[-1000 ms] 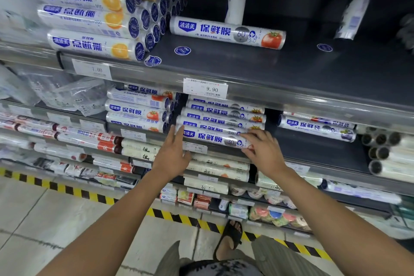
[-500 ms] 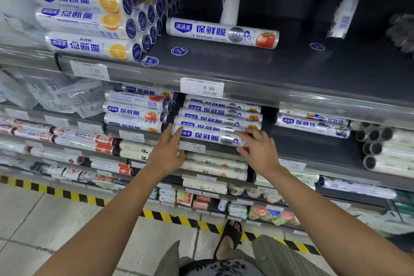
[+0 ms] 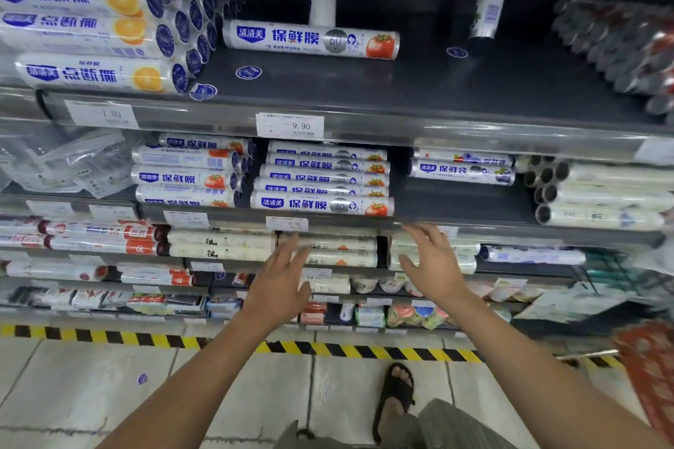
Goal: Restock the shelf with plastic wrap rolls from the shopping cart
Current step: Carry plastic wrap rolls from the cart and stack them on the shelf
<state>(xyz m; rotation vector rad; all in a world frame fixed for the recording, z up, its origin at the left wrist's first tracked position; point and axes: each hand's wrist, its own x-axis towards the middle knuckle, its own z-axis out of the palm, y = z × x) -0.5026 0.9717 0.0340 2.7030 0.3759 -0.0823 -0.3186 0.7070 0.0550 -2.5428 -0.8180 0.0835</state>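
Seen from your head, your left hand (image 3: 281, 284) and right hand (image 3: 436, 266) are both held out in front of the shelving, backs toward you, and neither holds anything. The left fingers (image 3: 291, 248) are straight and only slightly apart. Your right hand is splayed wider, its tips up near the front lip of the shelf (image 3: 459, 199); motion blur hides whether they touch it.

The plastic wrap rolls (image 3: 324, 179) lie on that shelf just above your hands, stacked five high with their lengths across, tomato prints at the right ends. The front roll (image 3: 322, 205) sits at the shelf's edge, between your two hands and above them.

On the top shelf (image 3: 364, 84) a single roll (image 3: 310, 39) lies crosswise. Left of it is a pile of orange-print rolls (image 3: 98, 74). A price tag (image 3: 290, 125) reading 9.90 hangs on that shelf's lip.

Below, your sandalled foot (image 3: 395, 390) stands on the tiled floor (image 3: 109, 375) near the black-and-yellow tape (image 3: 364, 351).
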